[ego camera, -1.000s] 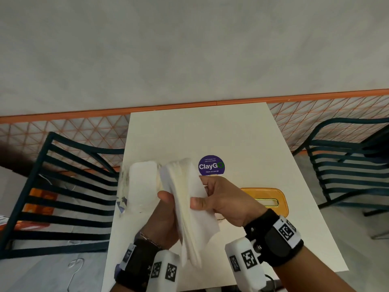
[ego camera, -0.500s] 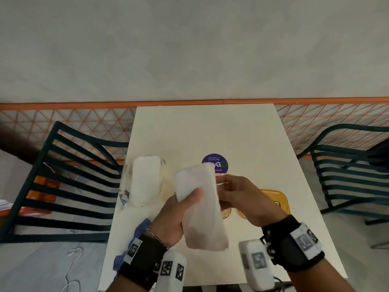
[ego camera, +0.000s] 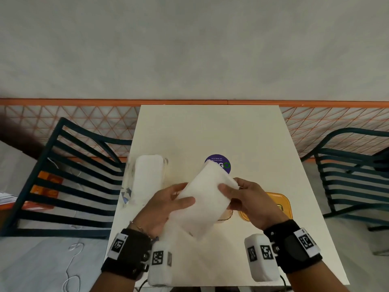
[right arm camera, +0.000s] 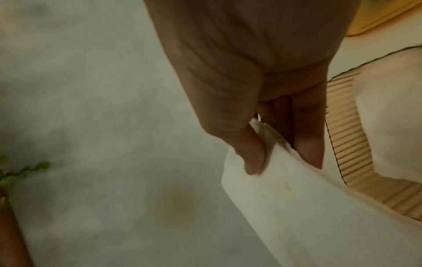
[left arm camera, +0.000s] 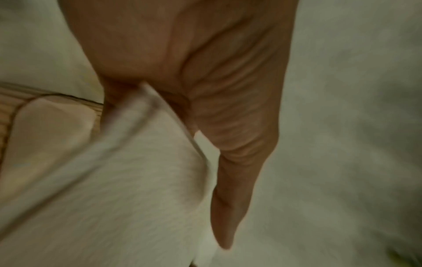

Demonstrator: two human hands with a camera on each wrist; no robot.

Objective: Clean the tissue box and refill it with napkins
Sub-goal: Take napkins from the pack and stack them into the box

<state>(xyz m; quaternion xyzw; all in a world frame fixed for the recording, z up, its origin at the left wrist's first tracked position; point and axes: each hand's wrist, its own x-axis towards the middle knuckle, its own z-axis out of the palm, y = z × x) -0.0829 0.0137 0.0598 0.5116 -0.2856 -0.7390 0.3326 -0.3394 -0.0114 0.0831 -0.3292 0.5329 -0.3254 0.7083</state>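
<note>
Presently a napkin stack (ego camera: pixel 201 204) is held above the table (ego camera: pixel 210 131), gripped by the left hand (ego camera: pixel 160 209) and right hand (ego camera: pixel 250 203); fingers are curled round it; beneath it the tissue box (right arm camera: pixel 345 144) is partly seen.

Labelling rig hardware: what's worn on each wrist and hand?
Left hand and right hand are bare. Each wrist has a black strap with a white square-coded tag and a white camera block with black coded markers. The left wrist also has a thin chain bracelet.

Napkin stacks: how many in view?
2. One stack held above the table by the left hand and right hand; one wrapped pack at the table's left edge. More may be hidden.
</note>
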